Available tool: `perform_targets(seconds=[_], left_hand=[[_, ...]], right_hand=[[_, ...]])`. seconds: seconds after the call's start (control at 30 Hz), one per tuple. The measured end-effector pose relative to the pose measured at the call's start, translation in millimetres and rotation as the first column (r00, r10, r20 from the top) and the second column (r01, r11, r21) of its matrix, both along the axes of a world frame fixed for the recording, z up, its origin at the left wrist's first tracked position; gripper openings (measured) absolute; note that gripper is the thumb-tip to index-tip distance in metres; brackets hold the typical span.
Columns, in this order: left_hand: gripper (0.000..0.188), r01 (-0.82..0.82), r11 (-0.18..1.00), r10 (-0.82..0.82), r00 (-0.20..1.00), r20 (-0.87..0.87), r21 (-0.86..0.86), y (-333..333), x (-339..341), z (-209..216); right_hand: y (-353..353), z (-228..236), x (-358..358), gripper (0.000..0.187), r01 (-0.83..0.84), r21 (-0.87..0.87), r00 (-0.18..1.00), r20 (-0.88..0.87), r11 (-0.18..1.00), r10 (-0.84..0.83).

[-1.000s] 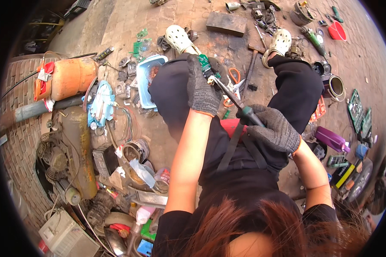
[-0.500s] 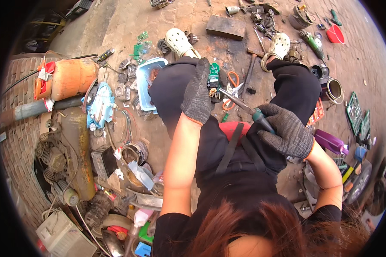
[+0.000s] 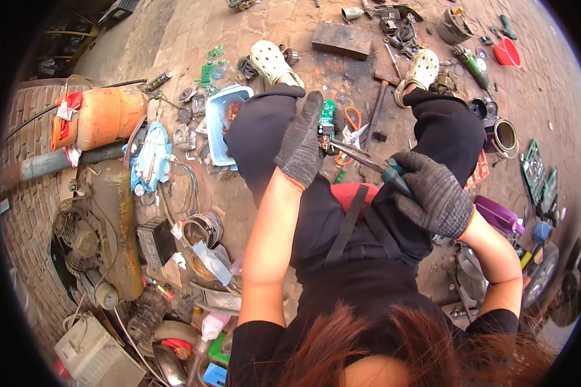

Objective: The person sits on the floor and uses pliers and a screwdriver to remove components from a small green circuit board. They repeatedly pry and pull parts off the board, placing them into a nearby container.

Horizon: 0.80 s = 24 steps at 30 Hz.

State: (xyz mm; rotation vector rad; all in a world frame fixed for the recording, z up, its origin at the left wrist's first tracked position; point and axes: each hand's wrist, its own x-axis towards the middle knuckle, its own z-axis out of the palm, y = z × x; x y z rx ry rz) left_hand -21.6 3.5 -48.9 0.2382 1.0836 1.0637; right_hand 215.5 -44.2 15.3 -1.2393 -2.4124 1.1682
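We can read no words or numbers here. Faint marks run down the yellowish cylinder [image 3: 124,226] at the frame's left, and pale print sits on the blue packet [image 3: 214,375] at lower left, both too unclear for us.

A gloved left hand [image 3: 301,140] holds a circuit board [image 3: 326,117]. The right hand [image 3: 436,195] grips pliers [image 3: 370,163], tips at the board's near end.
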Motion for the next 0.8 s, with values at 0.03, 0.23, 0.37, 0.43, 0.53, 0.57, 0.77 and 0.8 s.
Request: perform_targets(seconds=[0.03, 0.23, 0.37, 0.43, 0.53, 0.57, 0.77, 0.8], left_hand=[[0.034, 0.013, 1.0, -0.013, 1.0, 0.002, 0.019, -0.2, -0.7, -1.0], [0.038, 0.148, 0.989, -0.148, 0.988, 0.035, 0.018, -3.4, -4.9, -1.4], [0.043, 0.161, 0.986, -0.166, 0.964, 0.208, 0.045, -4.3, -2.4, 6.8], [0.044, 0.144, 0.988, -0.152, 0.926, 0.345, 0.05, -5.4, 3.4, 16.8], [0.045, 0.17, 0.967, -0.25, 0.776, 0.579, 0.19, -5.1, 5.2, 19.7], [0.044, 0.143, 0.969, -0.24, 0.737, 0.632, 0.202, -6.2, 5.2, 18.2], [0.035, 0.01, 0.961, -0.231, 0.586, 0.777, 0.278, -11.9, 8.2, 3.1], [0.033, 0.002, 0.964, -0.214, 0.594, 0.775, 0.264, -13.7, 8.5, 3.5]], right_hand=[[0.6, -0.5, -0.7, 0.033, 0.0, -0.008, 1.0, 0.003, 1.0, 0.0], [2.5, -11.9, 2.0, 0.038, -0.05, 0.065, 0.999, 0.013, 0.997, 0.049], [5.5, -18.4, 2.1, 0.035, -0.072, -0.004, 0.994, -0.085, 0.997, 0.072], [7.9, -24.4, 3.1, 0.032, -0.115, -0.076, 0.978, -0.185, 0.99, 0.099], [6.1, -42.1, 5.5, 0.027, -0.201, -0.27, 0.931, -0.352, 0.941, 0.098], [3.9, -45.4, 2.8, 0.028, -0.227, -0.354, 0.919, -0.387, 0.907, 0.079], [-14.1, -51.2, -9.5, 0.031, -0.225, -0.594, 0.884, -0.458, 0.773, -0.094], [-14.1, -56.0, -8.2, 0.031, -0.239, -0.505, 0.88, -0.474, 0.83, -0.035]])
